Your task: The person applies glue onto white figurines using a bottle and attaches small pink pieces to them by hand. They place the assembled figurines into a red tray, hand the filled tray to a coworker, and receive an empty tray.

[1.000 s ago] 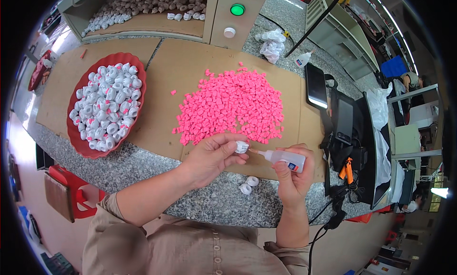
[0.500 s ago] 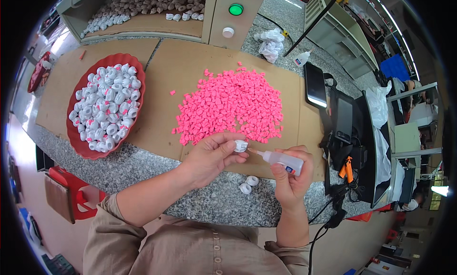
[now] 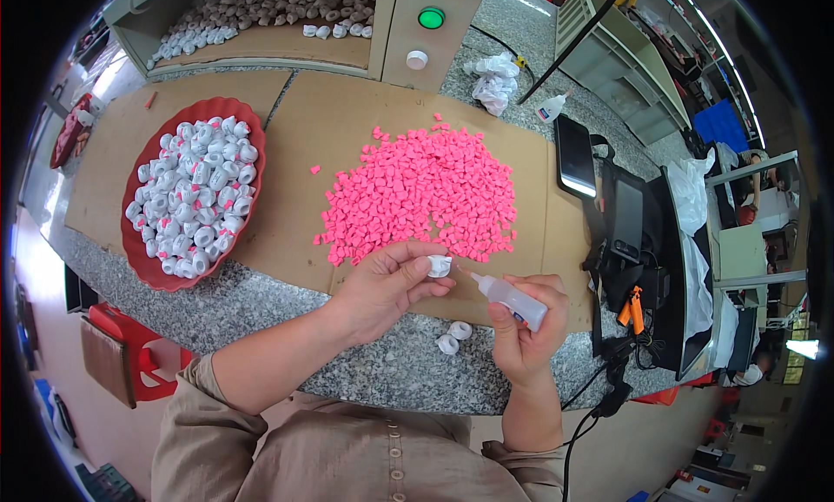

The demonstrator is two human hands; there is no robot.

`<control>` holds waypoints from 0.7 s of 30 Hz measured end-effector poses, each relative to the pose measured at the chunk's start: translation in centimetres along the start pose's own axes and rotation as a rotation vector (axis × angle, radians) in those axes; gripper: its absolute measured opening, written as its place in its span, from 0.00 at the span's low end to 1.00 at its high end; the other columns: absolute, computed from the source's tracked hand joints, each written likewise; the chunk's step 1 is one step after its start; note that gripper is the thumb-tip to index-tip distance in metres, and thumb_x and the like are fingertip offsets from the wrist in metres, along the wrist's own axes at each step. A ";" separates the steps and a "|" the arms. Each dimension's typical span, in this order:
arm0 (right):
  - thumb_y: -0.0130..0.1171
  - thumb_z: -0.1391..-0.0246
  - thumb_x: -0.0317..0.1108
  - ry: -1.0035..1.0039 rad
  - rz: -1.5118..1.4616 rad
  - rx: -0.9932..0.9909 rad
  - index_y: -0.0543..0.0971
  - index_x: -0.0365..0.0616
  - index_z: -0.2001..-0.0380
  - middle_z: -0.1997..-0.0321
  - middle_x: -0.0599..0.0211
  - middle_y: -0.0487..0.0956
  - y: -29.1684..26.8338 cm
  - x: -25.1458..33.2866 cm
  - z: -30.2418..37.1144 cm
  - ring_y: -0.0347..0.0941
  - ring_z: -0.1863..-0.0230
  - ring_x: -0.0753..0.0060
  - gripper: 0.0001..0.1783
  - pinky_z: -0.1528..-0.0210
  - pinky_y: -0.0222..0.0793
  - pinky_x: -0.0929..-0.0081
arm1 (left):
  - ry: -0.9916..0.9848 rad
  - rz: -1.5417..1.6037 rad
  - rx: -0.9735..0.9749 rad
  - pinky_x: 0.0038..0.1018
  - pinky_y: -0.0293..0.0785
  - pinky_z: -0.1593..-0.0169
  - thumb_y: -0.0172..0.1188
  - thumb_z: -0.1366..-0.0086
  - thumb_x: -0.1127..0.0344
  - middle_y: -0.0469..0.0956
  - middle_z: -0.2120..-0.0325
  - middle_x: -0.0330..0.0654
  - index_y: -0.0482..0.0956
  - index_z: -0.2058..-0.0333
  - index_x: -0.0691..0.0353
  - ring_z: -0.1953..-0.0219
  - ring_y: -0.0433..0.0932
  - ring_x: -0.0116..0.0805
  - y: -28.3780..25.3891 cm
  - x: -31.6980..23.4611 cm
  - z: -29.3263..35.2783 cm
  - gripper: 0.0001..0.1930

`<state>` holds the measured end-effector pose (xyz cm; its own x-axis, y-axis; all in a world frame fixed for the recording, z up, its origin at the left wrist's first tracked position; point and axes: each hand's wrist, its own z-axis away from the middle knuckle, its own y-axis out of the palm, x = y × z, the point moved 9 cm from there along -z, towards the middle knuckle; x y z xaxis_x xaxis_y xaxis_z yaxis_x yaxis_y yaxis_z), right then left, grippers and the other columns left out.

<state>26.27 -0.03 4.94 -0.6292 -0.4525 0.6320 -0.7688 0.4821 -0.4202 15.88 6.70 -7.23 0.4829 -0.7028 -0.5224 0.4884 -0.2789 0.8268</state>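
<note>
Landmark: pink heap [image 3: 417, 193]. Just below it, left hand [image 3: 391, 280] pinches one white piece [image 3: 440, 266] by fingertips, likely keeping its side exposed. Below-right, right hand [image 3: 530, 332] wrapped round translucent bottle [image 3: 511, 299], nozzle [image 3: 475, 277] angled pieceward. Left of heap: red tray [image 3: 234, 108].

Of two bare hands, the left hand [image 3: 382, 289] holds one white piece [image 3: 440, 266] and the right hand [image 3: 528, 328] one squeeze bottle [image 3: 512, 300]. Two loose white pieces [image 3: 448, 344] lie between the forearms. Left of the left hand is one scalloped red bowl [image 3: 178, 283] with dozens of white hollow pieces [image 3: 187, 213], too overlapped to count. Beyond both hands lie hundreds of pink pieces [image 3: 417, 189]; beyond the right hand, one spare bottle [image 3: 551, 108].
</note>
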 end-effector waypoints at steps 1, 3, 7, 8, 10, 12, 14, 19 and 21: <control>0.60 0.60 0.25 0.000 -0.001 0.000 0.65 0.36 0.67 0.71 0.57 0.71 0.0 0.0 0.0 0.68 0.73 0.66 0.17 0.73 0.65 0.78 | 0.002 0.002 0.002 0.22 0.71 0.57 0.43 0.39 0.71 0.71 0.63 0.43 0.68 0.59 0.66 0.62 0.73 0.31 0.0 0.0 0.0 0.11; 0.59 0.59 0.26 -0.006 0.004 -0.005 0.65 0.36 0.67 0.71 0.58 0.71 -0.2 -0.1 -0.1 0.68 0.74 0.66 0.16 0.74 0.65 0.78 | 0.000 0.003 -0.003 0.22 0.71 0.57 0.43 0.39 0.71 0.71 0.63 0.43 0.68 0.59 0.66 0.63 0.73 0.31 -0.1 0.0 0.0 0.11; 0.59 0.59 0.26 -0.002 0.020 0.007 0.65 0.36 0.68 0.72 0.58 0.71 -0.2 -0.1 -0.2 0.67 0.74 0.68 0.16 0.74 0.64 0.79 | 0.004 0.010 -0.001 0.22 0.71 0.57 0.43 0.39 0.71 0.71 0.63 0.43 0.68 0.59 0.67 0.63 0.72 0.32 0.0 -0.1 0.0 0.11; 0.59 0.58 0.26 0.058 -0.034 0.000 0.65 0.35 0.68 0.72 0.58 0.70 -0.2 -0.6 -0.1 0.67 0.74 0.69 0.15 0.74 0.64 0.80 | 0.004 0.010 -0.001 0.22 0.71 0.57 0.43 0.39 0.71 0.71 0.63 0.43 0.68 0.59 0.67 0.63 0.72 0.32 0.0 -0.1 0.1 0.11; 0.58 0.58 0.27 0.118 -0.087 -0.006 0.65 0.35 0.68 0.72 0.58 0.70 -0.3 -1.1 0.0 0.66 0.74 0.70 0.15 0.73 0.63 0.80 | 0.000 -0.013 -0.002 0.22 0.71 0.57 0.42 0.39 0.72 0.71 0.63 0.44 0.68 0.59 0.67 0.63 0.72 0.32 0.0 -0.1 0.1 0.11; 0.58 0.57 0.27 0.151 -0.104 0.004 0.65 0.35 0.68 0.71 0.58 0.70 -0.3 -1.4 -0.1 0.66 0.73 0.72 0.14 0.72 0.63 0.81 | -0.004 -0.017 -0.009 0.22 0.71 0.57 0.42 0.39 0.72 0.71 0.63 0.44 0.68 0.58 0.67 0.63 0.72 0.32 -0.1 0.0 0.1 0.11; 0.57 0.56 0.27 0.206 -0.176 -0.021 0.64 0.36 0.67 0.71 0.59 0.70 -0.3 -1.8 0.3 0.66 0.72 0.73 0.14 0.72 0.63 0.82 | -0.008 -0.021 -0.016 0.22 0.71 0.57 0.42 0.39 0.72 0.71 0.63 0.44 0.68 0.58 0.67 0.63 0.72 0.32 -0.2 0.1 0.1 0.11; 0.56 0.55 0.27 0.277 -0.256 -0.019 0.64 0.36 0.67 0.70 0.60 0.69 0.0 -2.3 0.6 0.65 0.72 0.74 0.14 0.71 0.63 0.82 | -0.010 -0.029 -0.011 0.22 0.71 0.57 0.43 0.39 0.72 0.71 0.63 0.43 0.69 0.58 0.66 0.63 0.72 0.31 0.0 0.1 0.0 0.11; 0.56 0.55 0.27 0.293 -0.259 -0.016 0.64 0.36 0.67 0.70 0.59 0.69 0.1 -2.4 0.6 0.65 0.72 0.75 0.14 0.71 0.63 0.83 | -0.008 -0.027 -0.004 0.22 0.71 0.57 0.43 0.39 0.72 0.71 0.63 0.43 0.69 0.58 0.66 0.63 0.72 0.31 0.0 0.1 0.0 0.11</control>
<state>27.66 0.64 2.96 -0.3532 -0.3285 0.8760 -0.8946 0.3926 -0.2135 15.87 6.62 -7.29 0.4635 -0.7001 -0.5432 0.5041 -0.2958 0.8114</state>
